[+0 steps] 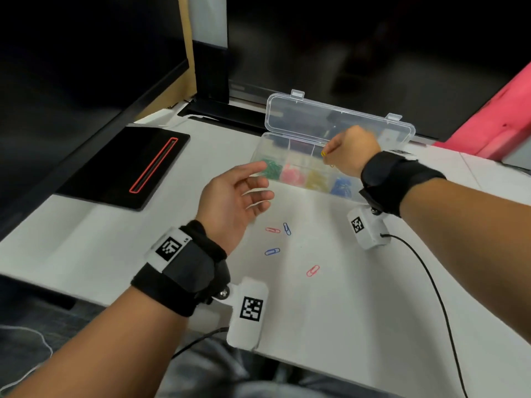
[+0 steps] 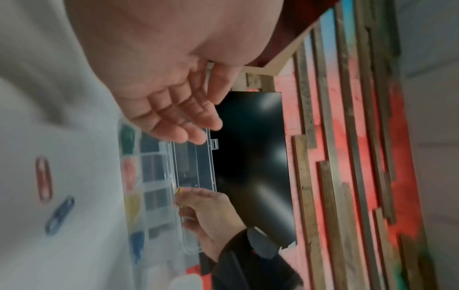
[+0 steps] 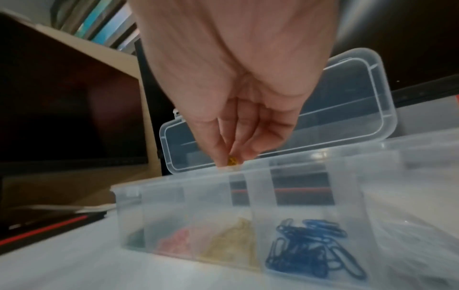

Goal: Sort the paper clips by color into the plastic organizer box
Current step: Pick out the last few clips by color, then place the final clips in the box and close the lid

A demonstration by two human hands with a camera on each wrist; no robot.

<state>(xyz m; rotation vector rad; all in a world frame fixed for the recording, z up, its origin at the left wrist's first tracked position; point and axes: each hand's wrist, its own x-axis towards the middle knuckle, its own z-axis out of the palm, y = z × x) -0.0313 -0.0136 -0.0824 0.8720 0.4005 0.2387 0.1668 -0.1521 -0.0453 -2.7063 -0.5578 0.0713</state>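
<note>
Four loose paper clips are lying on the white table (image 1: 359, 311) nearest the person: two red, (image 1: 313, 270) and (image 1: 272, 230), and two blue, (image 1: 272, 251) and (image 1: 287, 228). Beyond them the left hand (image 1: 232, 202) is hovering empty, fingers relaxed. Farther back, the right hand (image 1: 349, 152) is pinching one yellow clip (image 1: 323, 153) over the open organizer box (image 1: 275, 139), whose front row is holding four sorted piles: green, red, yellow, blue.
</note>
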